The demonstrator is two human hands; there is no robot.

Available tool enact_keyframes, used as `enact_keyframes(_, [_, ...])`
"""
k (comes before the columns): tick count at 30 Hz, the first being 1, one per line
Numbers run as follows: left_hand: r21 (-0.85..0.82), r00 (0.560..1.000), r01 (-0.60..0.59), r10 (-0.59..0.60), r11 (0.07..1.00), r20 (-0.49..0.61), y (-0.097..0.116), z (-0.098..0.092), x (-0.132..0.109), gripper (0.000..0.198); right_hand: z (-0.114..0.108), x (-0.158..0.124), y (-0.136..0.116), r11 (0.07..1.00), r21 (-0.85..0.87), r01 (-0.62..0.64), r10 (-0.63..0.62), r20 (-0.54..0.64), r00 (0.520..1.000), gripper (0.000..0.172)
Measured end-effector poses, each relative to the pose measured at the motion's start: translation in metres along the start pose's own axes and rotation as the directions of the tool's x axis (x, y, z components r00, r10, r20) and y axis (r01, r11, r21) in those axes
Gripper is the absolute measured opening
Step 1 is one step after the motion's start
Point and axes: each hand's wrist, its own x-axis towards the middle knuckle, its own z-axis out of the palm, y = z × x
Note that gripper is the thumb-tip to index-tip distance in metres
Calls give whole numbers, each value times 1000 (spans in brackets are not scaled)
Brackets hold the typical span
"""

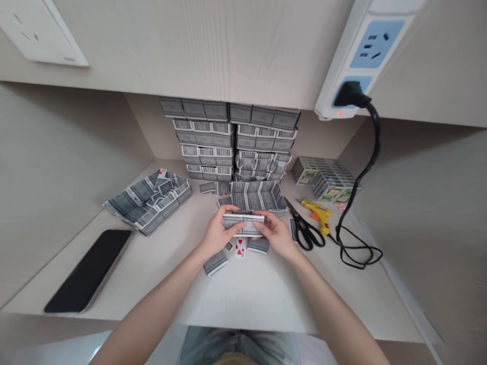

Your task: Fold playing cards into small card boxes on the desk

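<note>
Between my left hand (pixel 216 234) and my right hand (pixel 279 235) is a folded playing-card piece (pixel 243 219) with grey patterned backs and white edges. Both thumbs press on its near face, and the fingers wrap behind it. Just beyond it lies an open tray made of grey cards (pixel 256 195). Below the hands, a heart-suit playing card (pixel 240 249) lies face up. Small card stacks rest on either side of it, one on the left (pixel 215 263) and one on the right (pixel 258 246).
Stacked card boxes (pixel 205 138) stand at the back. A card tray with loose cards (pixel 152 200) and a black phone (pixel 89 271) are on the left. Right are scissors (pixel 305 230), a yellow glue gun (pixel 321 215), boxes (pixel 325 177) and a cord (pixel 376 137) hanging from a power strip (pixel 365 56).
</note>
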Motion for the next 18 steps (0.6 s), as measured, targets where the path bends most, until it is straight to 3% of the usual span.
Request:
enact_keyframes(2, [-15,1000,13,-13,1000,14,0,0,-1,36,0,2,2,991,80,-106,106,9,994,31])
enact_keyframes(7, [-49,995,23,-18,999,103,-2,5,-4,28,5,1,6,964,159,-213,218,-15,976,28])
enact_keyframes(18, [-29,989,-17,21,999,146,-8,7,-7,22,5,-1,6,956,120,-267,258,89,962,27])
